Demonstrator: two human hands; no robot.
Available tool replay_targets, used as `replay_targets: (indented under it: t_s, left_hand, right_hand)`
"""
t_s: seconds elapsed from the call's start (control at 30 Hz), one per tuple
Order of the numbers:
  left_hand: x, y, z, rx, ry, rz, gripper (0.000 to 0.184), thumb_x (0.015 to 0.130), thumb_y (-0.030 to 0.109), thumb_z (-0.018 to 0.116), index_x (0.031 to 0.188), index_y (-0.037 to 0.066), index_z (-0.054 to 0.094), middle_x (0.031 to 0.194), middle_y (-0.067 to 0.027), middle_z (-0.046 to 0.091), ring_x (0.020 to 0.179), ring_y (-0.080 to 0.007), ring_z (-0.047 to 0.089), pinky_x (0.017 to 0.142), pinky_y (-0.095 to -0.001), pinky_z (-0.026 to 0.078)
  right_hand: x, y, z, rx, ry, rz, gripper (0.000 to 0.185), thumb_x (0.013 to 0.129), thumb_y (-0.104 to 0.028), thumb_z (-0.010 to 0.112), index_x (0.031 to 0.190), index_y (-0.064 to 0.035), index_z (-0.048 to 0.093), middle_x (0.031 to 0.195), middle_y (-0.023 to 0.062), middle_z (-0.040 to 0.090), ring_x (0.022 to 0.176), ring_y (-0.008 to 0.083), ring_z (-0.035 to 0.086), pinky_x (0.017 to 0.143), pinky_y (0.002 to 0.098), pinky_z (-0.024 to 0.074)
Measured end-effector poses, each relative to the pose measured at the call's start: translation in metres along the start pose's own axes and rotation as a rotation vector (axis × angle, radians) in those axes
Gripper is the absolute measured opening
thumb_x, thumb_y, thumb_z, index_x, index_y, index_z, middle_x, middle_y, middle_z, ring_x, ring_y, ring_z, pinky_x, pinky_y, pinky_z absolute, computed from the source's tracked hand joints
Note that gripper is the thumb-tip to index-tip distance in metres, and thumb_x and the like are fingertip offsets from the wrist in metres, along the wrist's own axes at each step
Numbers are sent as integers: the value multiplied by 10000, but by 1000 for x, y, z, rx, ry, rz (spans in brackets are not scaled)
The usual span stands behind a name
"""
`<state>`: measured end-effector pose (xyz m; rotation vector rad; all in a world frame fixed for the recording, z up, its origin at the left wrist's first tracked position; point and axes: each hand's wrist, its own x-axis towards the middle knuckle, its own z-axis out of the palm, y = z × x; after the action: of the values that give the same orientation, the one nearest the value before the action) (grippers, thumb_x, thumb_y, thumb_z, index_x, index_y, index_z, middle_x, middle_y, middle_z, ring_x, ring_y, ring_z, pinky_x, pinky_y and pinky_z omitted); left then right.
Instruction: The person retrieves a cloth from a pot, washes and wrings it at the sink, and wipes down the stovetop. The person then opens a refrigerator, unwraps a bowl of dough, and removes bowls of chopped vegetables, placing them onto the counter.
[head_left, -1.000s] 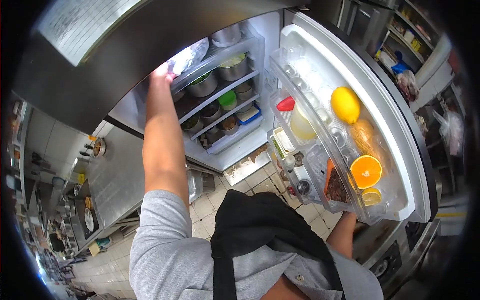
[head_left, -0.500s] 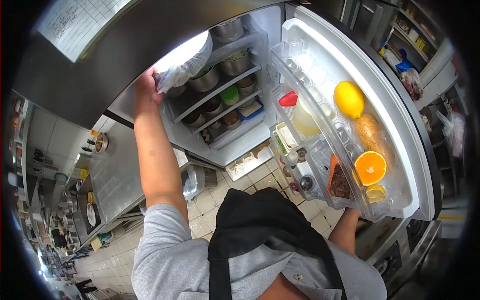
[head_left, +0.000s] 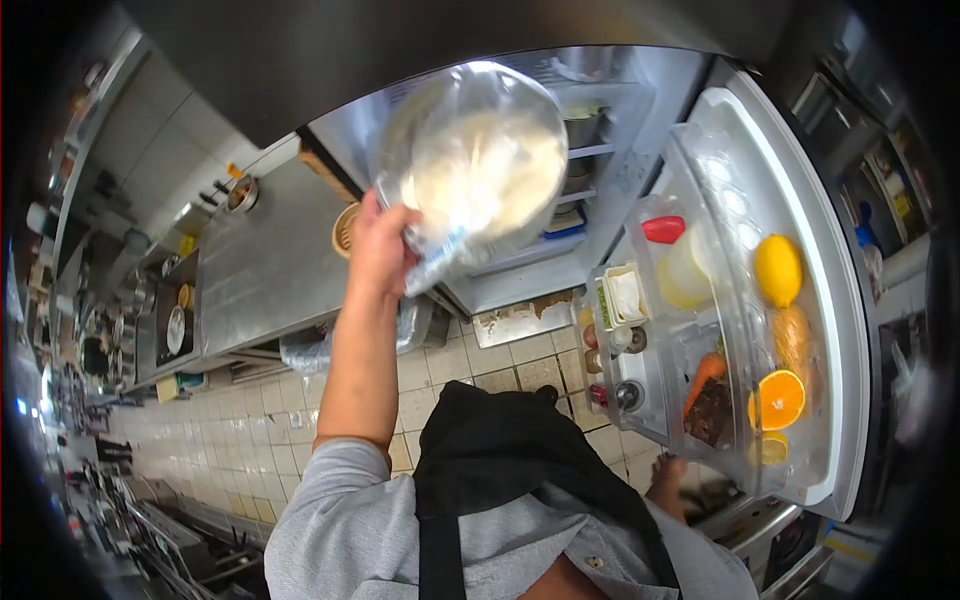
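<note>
My left hand (head_left: pixel 380 245) is closed on the edge of a round bowl (head_left: pixel 535 205) wrapped in clear plastic, with bunched plastic hanging by my fingers. Pale, cream-coloured contents show through the wrap, too blurred to name. The bowl is in front of the open fridge (head_left: pixel 520 290), hiding much of its shelves. Low on the right, my right hand (head_left: pixel 668 472) is beside the bottom corner of the open fridge door (head_left: pixel 835 440). Its fingers are partly visible, slightly apart, with nothing seen in them.
Door racks hold a lemon (head_left: pixel 778 268), a halved orange (head_left: pixel 777 400), a carrot (head_left: pixel 706 378) and a red item (head_left: pixel 663 229). Metal pots (head_left: pixel 583 130) stand on the fridge shelves. To the left runs a steel counter (head_left: pixel 265 265) with a woven basket (head_left: pixel 345 232). Tiles cover the floor.
My left hand has brought the wrapped bowl out of the fridge, down and to the right. My right hand now shows more below the door. The view has shifted left.
</note>
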<state>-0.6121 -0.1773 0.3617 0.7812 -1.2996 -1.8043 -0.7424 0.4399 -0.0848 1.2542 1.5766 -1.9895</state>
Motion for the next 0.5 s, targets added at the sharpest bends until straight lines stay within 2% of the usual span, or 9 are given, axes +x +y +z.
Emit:
replay_targets:
  t_s: [0.03, 0.07, 0.1, 0.13, 0.23, 0.37, 0.47, 0.5]
  left_hand:
    - [-13, -5, -14, -40, -3, -23, 546, 720, -42, 514, 1262, -6, 453, 1051, -133, 611, 873, -234, 637, 716, -347, 556]
    - [-29, -12, -23, -80, -2, -43, 556, 715, -54, 505, 1267, -5, 456, 1067, -129, 610, 906, -232, 631, 753, -345, 549]
    - [-43, -21, -38, -106, -8, -68, 568, 710, -64, 498, 1273, -3, 456, 1079, -128, 610, 926, -227, 625, 777, -338, 540]
    - [-57, -31, -54, -132, -12, -92, 579, 706, -74, 491, 1279, -1, 457, 1090, -128, 611, 947, -222, 619, 801, -331, 530]
    - [-103, -49, -95, -201, 15, -183, 600, 702, -78, 487, 1295, 6, 454, 1133, -122, 604, 978, -212, 609, 824, -308, 507]
    - [-149, -65, -159, -215, 147, -248, 589, 710, -71, 490, 1292, 9, 452, 1166, -113, 585, 1027, -205, 584, 873, -307, 479]
    - [-170, -75, -222, -175, 258, -192, 579, 712, -66, 494, 1284, 14, 446, 1170, -106, 576, 1035, -202, 574, 887, -304, 466]
    - [-174, -79, -240, -169, 289, -155, 580, 711, -54, 500, 1281, 28, 434, 1143, -100, 579, 1018, -203, 579, 836, -306, 491]
  right_hand:
    - [-8, 21, -6, -275, 76, 71, 483, 925, -338, 470, 1358, -125, 440, 1103, 62, 610, 927, 258, 569, 668, 431, 426]
    - [36, 43, -30, -227, -115, 325, 494, 931, -362, 480, 1369, -137, 437, 1097, 66, 609, 955, 254, 569, 678, 450, 440]
    - [19, 56, -18, -371, -74, 315, 439, 912, -397, 515, 1256, -124, 498, 1033, 78, 611, 935, 291, 591, 677, 466, 461]
    - [18, 80, -13, -663, -274, 123, 335, 924, -203, 525, 1229, -66, 552, 1010, 126, 622, 739, 292, 603, 622, 432, 494]
    - [-44, 77, 55, -901, -449, 180, 211, 914, -204, 537, 1091, -92, 556, 905, 88, 602, 675, 256, 592, 567, 391, 466]
    - [-109, 71, 145, -1086, -584, 99, 81, 902, -206, 555, 908, -126, 560, 765, 38, 574, 589, 210, 579, 494, 336, 428]
    - [-134, 80, 190, -1168, -580, -14, 59, 900, -193, 557, 891, -135, 552, 749, 29, 570, 570, 206, 572, 483, 314, 424]
    - [-142, 82, 205, -1188, -621, -44, 67, 900, -193, 546, 919, -132, 566, 754, 30, 577, 594, 204, 583, 500, 328, 439]
